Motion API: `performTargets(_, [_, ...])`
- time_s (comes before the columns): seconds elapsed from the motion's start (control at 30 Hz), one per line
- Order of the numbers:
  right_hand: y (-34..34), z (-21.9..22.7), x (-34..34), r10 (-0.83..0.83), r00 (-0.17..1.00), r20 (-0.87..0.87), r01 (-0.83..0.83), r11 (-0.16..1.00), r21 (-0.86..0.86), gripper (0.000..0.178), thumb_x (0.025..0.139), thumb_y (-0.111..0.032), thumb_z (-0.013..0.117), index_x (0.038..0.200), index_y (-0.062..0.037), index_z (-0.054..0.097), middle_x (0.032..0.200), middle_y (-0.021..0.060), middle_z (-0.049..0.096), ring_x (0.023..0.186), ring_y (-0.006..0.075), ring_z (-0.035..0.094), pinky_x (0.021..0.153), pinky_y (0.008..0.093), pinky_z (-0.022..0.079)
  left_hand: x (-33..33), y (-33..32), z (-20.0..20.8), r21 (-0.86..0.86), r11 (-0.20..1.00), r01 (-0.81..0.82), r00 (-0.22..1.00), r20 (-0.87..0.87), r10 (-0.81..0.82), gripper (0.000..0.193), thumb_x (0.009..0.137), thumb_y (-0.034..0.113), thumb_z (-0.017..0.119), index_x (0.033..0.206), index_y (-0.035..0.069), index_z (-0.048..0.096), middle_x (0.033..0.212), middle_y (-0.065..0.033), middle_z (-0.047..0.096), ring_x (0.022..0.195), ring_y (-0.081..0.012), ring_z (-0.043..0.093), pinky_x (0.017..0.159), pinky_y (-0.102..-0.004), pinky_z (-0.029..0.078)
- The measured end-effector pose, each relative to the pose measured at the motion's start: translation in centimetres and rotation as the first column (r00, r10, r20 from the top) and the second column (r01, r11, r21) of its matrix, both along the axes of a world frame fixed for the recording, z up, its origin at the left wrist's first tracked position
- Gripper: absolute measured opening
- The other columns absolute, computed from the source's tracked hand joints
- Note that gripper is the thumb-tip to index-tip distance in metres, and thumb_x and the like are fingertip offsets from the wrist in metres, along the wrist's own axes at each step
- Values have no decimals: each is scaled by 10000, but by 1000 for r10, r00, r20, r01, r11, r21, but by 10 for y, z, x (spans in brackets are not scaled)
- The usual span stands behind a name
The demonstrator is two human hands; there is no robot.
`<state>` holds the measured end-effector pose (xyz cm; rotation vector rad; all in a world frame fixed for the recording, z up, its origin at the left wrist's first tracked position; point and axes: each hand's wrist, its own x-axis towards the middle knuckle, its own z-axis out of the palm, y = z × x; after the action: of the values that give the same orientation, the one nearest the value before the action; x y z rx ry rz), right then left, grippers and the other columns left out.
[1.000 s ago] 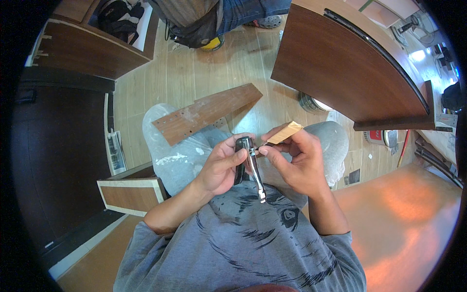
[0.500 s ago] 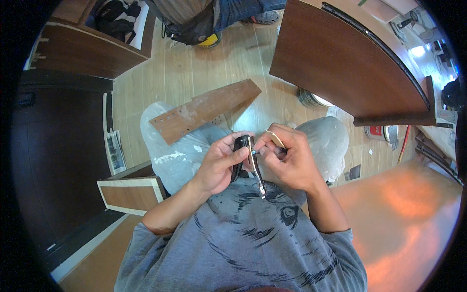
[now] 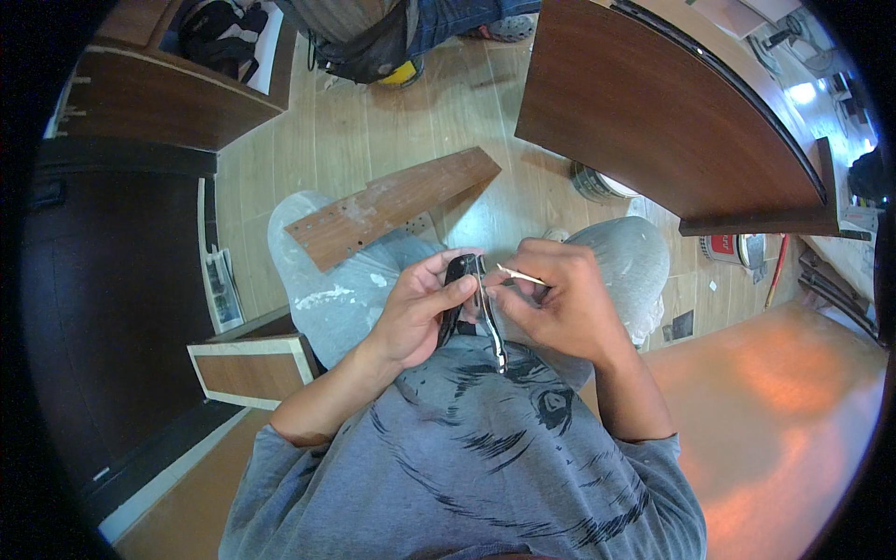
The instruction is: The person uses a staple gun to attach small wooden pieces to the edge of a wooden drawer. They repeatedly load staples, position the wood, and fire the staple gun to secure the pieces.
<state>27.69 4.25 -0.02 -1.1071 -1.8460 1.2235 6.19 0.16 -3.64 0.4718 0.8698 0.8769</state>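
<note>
My left hand (image 3: 417,306) is wrapped round a black-bodied hand tool (image 3: 455,291) with a long, shiny metal bar along its right side, the bar's lower end hanging toward my shirt. The tool's exact kind I cannot make out. Just right of it, my right hand (image 3: 555,294) is closed, fingers curled, with thumb and forefinger tips close to the metal bar. A thin pale stick (image 3: 522,275) is held among its fingers, sticking out toward the tool. Whether the fingertips also pinch something small is hidden.
A brown wooden board (image 3: 392,210) with holes lies across my left knee. A dark brown cabinet panel (image 3: 653,121) stands at the far right, a tin can (image 3: 597,184) beneath it. A small drawer (image 3: 250,370) is at my left. Another person's leg (image 3: 462,21) shows beyond.
My right hand has turned slightly and its fingertips drew back a little from the metal bar. The pale stick now lies more level. My left hand keeps its hold.
</note>
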Motion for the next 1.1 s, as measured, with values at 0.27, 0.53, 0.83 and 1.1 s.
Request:
performTargets(0.27, [-1, 3, 3, -10, 1000, 3, 10, 998, -65, 114, 797, -53, 755, 904, -15, 745, 721, 117, 617, 587, 244, 592, 540, 342, 451, 0, -1, -2, -22, 1000, -10, 1000, 23, 10, 424, 1001, 125, 691, 1375, -21, 556, 1070, -59, 697, 928, -125, 680, 772, -274, 573])
performTargets(0.53, [-3, 0, 2, -15, 1000, -21, 14, 1000, -21, 107, 800, -47, 762, 900, -18, 742, 711, 110, 610, 584, 208, 584, 545, 335, 447, 1, -2, -1, -14, 1000, 4, 1000, 22, -4, 431, 995, 159, 699, 1364, -15, 561, 1088, -63, 703, 913, -130, 681, 755, -283, 577])
performTargets(0.83, [-3, -21, 9, -117, 961, -252, -18, 878, -478, 154, 974, -162, 681, 1023, -18, 706, 768, 14, 645, 658, 150, 580, 614, 305, 466, 1, -1, -2, -28, 1000, -8, 1000, 14, 9, 444, 986, 128, 715, 1374, -23, 558, 1101, -69, 711, 903, -123, 684, 775, -276, 576])
performTargets(1.1, [-10, -68, -26, -694, 451, -561, -435, 378, -817, 459, 1084, -276, 505, 1350, 93, 571, 1337, 197, 644, 1174, 273, 648, 1045, 422, 516, -1, 34, 88, 333, 792, 511, 491, -870, 49, 389, 878, 62, 771, 1250, -5, 681, 1075, -128, 759, 955, -243, 734, 867, -377, 577])
